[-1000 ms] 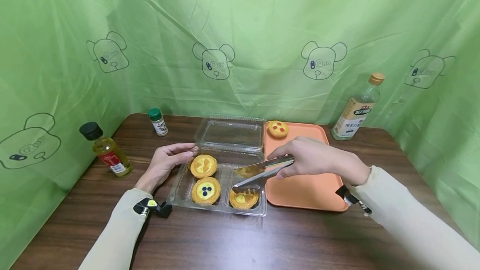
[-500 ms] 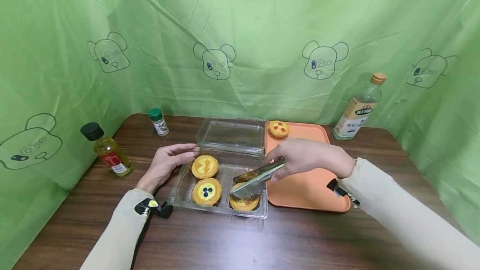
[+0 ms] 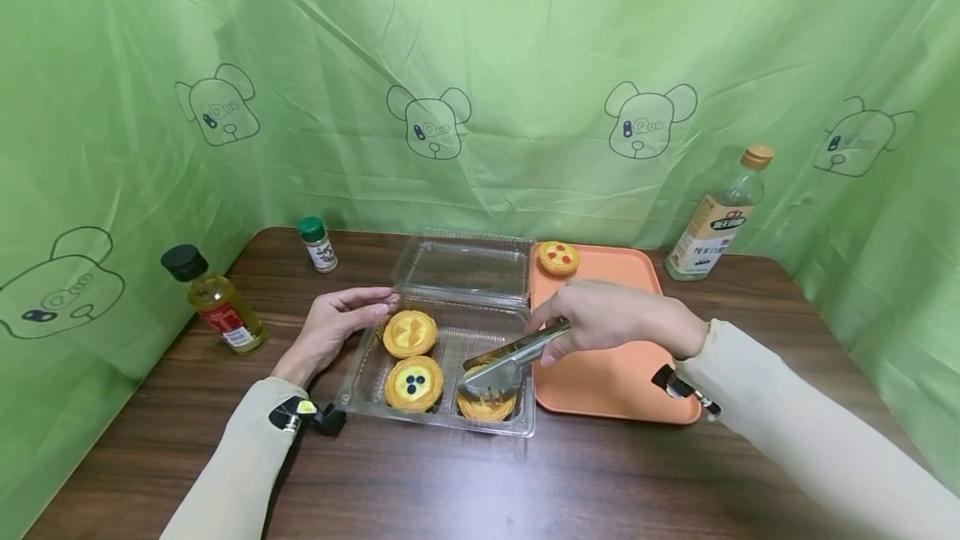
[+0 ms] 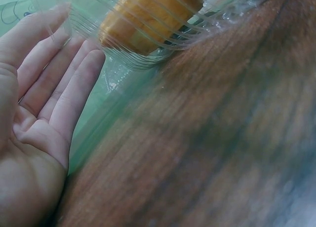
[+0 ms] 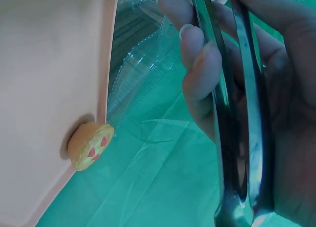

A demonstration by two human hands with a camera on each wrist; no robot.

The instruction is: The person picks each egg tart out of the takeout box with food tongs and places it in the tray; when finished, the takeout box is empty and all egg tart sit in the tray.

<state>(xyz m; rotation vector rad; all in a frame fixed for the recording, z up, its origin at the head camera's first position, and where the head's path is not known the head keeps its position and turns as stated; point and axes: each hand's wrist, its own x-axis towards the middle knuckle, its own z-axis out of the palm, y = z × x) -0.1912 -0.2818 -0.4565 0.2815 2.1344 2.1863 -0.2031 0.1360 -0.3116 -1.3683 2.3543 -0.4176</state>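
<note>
My left hand (image 3: pixel 337 327) touches the left rear corner of a clear plastic clamshell box (image 3: pixel 480 323), its fingers straight in the left wrist view. The right hand (image 3: pixel 600 319) grips metal tongs (image 3: pixel 517 352), seen along their arms in the right wrist view. The tongs' ends lie over an egg tart (image 3: pixel 487 413) in the box's front right, partly covering it. In the left half sit a tart with yellow fruit pieces (image 3: pixel 409 333) and, in front of it, a tart with dark berries (image 3: pixel 413 384). A red-dotted tart (image 3: pixel 558 258) lies on the orange tray (image 3: pixel 615 390).
The box's raised lid (image 3: pixel 468 265) lies back behind it. An oil bottle (image 3: pixel 225 311) and a green-capped shaker (image 3: pixel 318 247) stand at left; a tall glass bottle (image 3: pixel 716 227) stands at back right. Green curtain (image 3: pixel 525 40) encloses the wooden table (image 3: pixel 420 482).
The right hand has moved slightly left, bringing the tongs lower over the front right tart, and their ends have come closer to it. The left hand stays at the box corner.
</note>
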